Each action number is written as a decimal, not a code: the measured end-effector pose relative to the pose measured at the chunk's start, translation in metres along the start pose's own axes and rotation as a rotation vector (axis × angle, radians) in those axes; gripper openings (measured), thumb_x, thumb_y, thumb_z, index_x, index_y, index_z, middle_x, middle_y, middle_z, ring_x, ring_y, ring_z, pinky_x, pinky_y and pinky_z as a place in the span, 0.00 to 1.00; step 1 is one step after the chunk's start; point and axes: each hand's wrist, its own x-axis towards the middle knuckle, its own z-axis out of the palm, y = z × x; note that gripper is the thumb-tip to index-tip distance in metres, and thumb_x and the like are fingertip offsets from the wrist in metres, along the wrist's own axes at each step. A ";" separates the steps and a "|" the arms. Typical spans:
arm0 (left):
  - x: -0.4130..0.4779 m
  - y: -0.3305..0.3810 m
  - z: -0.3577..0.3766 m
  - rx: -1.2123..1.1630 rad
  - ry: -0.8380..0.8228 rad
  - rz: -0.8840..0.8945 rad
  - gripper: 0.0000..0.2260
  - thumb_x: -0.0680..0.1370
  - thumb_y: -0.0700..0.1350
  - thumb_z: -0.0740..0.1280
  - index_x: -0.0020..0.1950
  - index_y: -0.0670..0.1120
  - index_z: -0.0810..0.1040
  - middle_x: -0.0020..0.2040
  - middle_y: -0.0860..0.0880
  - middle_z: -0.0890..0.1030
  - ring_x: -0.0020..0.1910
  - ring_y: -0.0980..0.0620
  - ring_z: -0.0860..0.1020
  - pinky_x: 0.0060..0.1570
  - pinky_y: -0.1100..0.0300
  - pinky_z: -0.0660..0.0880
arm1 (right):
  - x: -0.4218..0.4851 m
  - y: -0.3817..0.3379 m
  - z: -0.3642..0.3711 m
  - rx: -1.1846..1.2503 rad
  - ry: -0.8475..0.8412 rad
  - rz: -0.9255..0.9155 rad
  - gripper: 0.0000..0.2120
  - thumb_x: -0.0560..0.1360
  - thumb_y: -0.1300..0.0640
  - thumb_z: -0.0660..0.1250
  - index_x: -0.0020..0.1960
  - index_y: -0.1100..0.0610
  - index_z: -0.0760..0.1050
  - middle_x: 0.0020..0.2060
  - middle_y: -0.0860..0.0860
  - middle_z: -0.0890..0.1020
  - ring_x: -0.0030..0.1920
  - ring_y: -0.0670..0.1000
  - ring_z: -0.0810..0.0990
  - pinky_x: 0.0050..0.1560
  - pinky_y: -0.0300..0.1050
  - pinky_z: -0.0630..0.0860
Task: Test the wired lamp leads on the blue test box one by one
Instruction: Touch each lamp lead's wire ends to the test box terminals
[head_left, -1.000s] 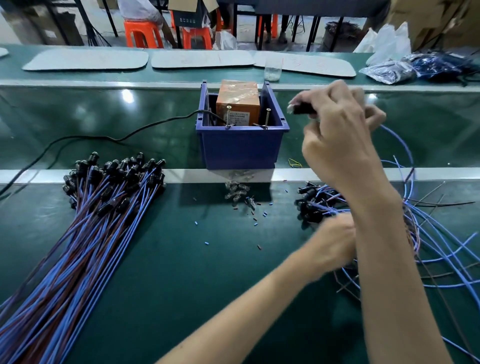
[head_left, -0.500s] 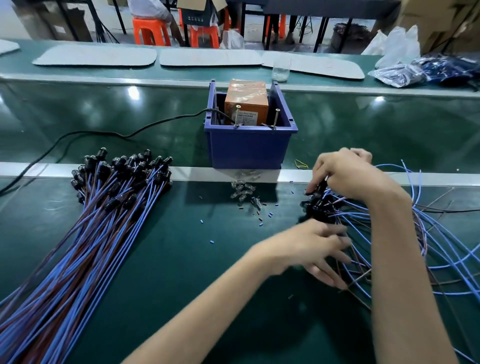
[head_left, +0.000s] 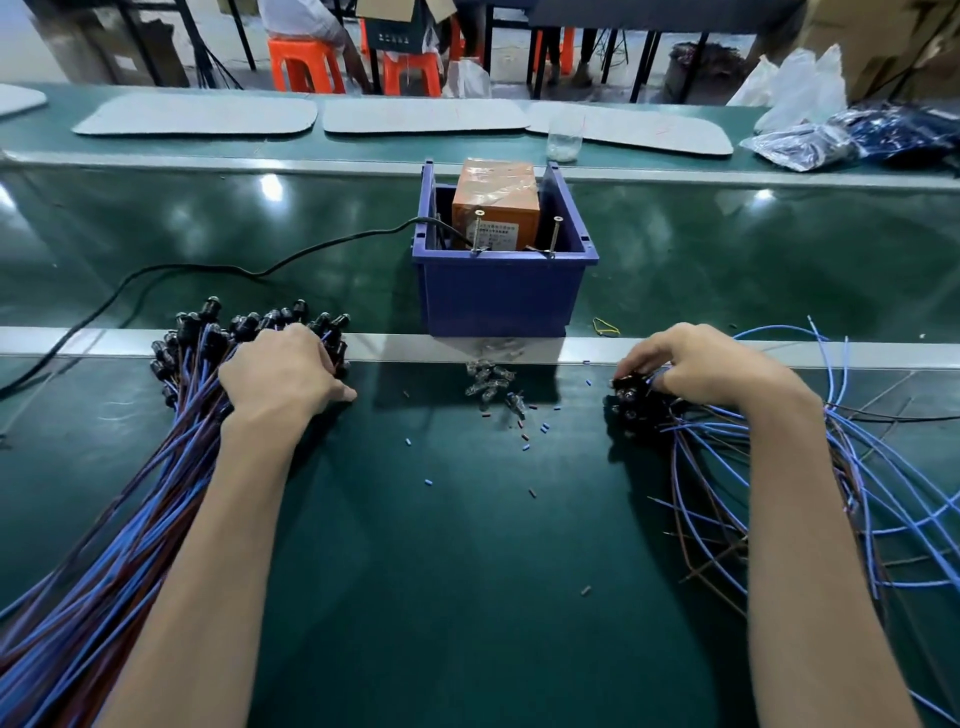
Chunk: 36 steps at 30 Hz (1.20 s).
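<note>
The blue test box (head_left: 498, 296) stands at the middle of the bench, with an orange block (head_left: 493, 205) inside and two metal posts (head_left: 477, 233) at its front rim. A big bundle of blue and brown lamp leads (head_left: 130, 493) lies on the left, its black lamp heads (head_left: 208, 325) pointing away from me. My left hand (head_left: 283, 371) rests on those heads with its fingers curled over them; the fingertips are hidden. On the right, my right hand (head_left: 696, 364) pinches a black lamp head (head_left: 629, 387) on top of a loose pile of leads (head_left: 883, 493).
A black cable (head_left: 208, 270) runs from the box to the left edge. Small glass bulbs (head_left: 488, 382) and bits of blue and brown sleeve (head_left: 530, 434) lie in front of the box. Behind it are a clear cup (head_left: 563, 137), grey mats (head_left: 197, 115) and plastic bags (head_left: 810, 140).
My right hand came down from beside the box to the right pile with a lamp head. My left hand crossed from the right pile to the left bundle's heads.
</note>
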 end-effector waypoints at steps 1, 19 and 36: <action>0.001 0.002 0.002 -0.003 0.015 0.011 0.12 0.65 0.53 0.79 0.45 0.52 0.84 0.52 0.42 0.82 0.54 0.40 0.79 0.46 0.55 0.72 | 0.000 0.001 0.000 0.016 0.005 0.007 0.25 0.71 0.73 0.59 0.45 0.42 0.79 0.47 0.49 0.84 0.52 0.49 0.80 0.53 0.40 0.74; 0.012 -0.007 0.012 -0.039 0.203 0.036 0.14 0.71 0.45 0.70 0.55 0.42 0.81 0.58 0.39 0.70 0.59 0.37 0.72 0.52 0.47 0.71 | -0.006 0.001 -0.007 0.166 0.114 0.028 0.18 0.75 0.68 0.59 0.54 0.49 0.79 0.47 0.46 0.83 0.48 0.45 0.80 0.47 0.38 0.73; 0.000 -0.001 -0.023 -0.314 0.469 0.184 0.10 0.75 0.53 0.70 0.48 0.47 0.77 0.47 0.39 0.82 0.49 0.35 0.78 0.49 0.47 0.73 | -0.024 -0.047 -0.013 0.469 0.130 -0.278 0.14 0.78 0.66 0.62 0.49 0.48 0.80 0.43 0.48 0.85 0.43 0.44 0.83 0.52 0.50 0.79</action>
